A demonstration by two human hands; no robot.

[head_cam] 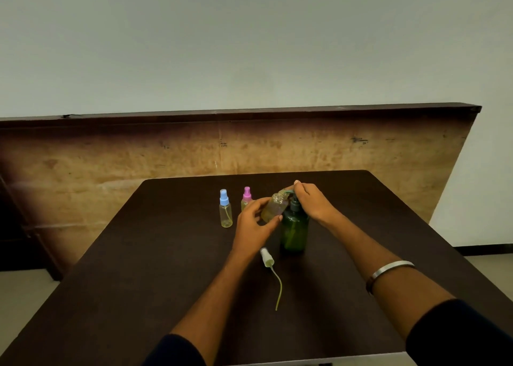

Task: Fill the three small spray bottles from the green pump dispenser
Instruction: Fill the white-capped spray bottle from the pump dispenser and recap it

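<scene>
Left hand (pixel 254 221) around uncapped bottle (pixel 274 207)

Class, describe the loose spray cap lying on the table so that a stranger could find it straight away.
On the dark brown table, find the green pump dispenser bottle. Just nearer, to its left, lies a white spray cap on its side, trailing a thin yellowish tube, detached from any bottle.

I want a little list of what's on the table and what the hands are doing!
left hand: holds the open spray bottle, tilted, mouth at the pump spout
right hand: on the pump head of the green pump dispenser
loose spray cap: lies on the table with its tube, near the dispenser
blue-capped bottle: upright, capped
pink-capped bottle: upright, capped, partly behind the left hand
</scene>
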